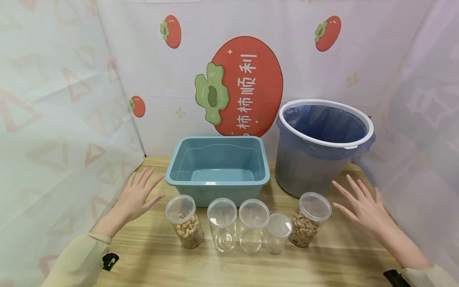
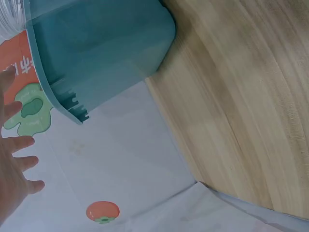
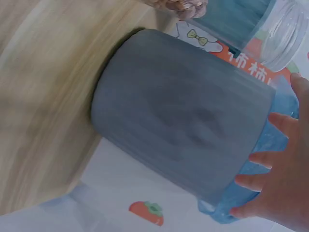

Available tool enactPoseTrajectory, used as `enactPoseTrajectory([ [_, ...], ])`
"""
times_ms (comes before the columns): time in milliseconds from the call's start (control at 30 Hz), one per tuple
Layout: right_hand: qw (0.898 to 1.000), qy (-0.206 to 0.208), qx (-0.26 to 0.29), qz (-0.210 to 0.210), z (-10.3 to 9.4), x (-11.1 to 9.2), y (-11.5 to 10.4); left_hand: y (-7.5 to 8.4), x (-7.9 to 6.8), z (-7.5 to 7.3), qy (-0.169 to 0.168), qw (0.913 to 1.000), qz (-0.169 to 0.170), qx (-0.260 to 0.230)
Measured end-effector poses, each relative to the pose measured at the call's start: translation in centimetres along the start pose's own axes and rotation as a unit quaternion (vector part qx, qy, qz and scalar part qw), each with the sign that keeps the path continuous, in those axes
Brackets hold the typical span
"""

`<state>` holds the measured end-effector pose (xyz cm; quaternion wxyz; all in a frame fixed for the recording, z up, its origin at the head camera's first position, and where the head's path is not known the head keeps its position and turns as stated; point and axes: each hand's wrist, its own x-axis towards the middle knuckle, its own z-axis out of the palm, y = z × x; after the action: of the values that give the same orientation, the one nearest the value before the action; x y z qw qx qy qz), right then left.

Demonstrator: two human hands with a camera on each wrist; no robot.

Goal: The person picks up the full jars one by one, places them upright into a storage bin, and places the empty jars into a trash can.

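Note:
My left hand [image 1: 134, 199] hovers with fingers spread at the left, beside a lidded clear jar of cashews [image 1: 188, 229]. On the other side, my right hand [image 1: 365, 209] is spread near a second lidded jar, holding brown nuts [image 1: 305, 227]. Neither hand holds anything. Between those jars stand two tall clear jars, the left one [image 1: 222, 227] and the right one [image 1: 252, 227], plus a smaller lidded jar [image 1: 277, 235]; all three look to have no contents. In the right wrist view, the right fingers [image 3: 256, 181] overlap the bin's bag.
Behind the jars sits a blue-green plastic basin [image 1: 218, 189]. A grey bin [image 1: 305, 171] with a white rim and blue liner bag stands at the back right. Patterned cloth walls [image 1: 150, 67] enclose the wooden table [image 1: 201, 271] at the back and sides.

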<state>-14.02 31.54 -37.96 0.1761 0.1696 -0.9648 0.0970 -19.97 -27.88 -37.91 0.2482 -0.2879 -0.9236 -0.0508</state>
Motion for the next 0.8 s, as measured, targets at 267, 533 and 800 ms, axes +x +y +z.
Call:
enactPoseTrajectory([
  [267, 0.997, 0.011, 0.049, -0.053, -0.4, 0.9, -1.6, 0.2, 1.8, 0.4, 0.031, 0.9978, 0.036, -0.046],
  [533, 0.992, -0.020, 0.110, -0.057, -0.1, 1.1, -3.0, 0.3, 2.8, 2.4, 0.077, 0.9886, 0.087, -0.096],
  [800, 0.988, -0.030, 0.143, -0.052, 0.6, 0.9, -3.9, 0.8, 3.4, 3.3, 0.080, 0.9844, 0.096, -0.124],
])
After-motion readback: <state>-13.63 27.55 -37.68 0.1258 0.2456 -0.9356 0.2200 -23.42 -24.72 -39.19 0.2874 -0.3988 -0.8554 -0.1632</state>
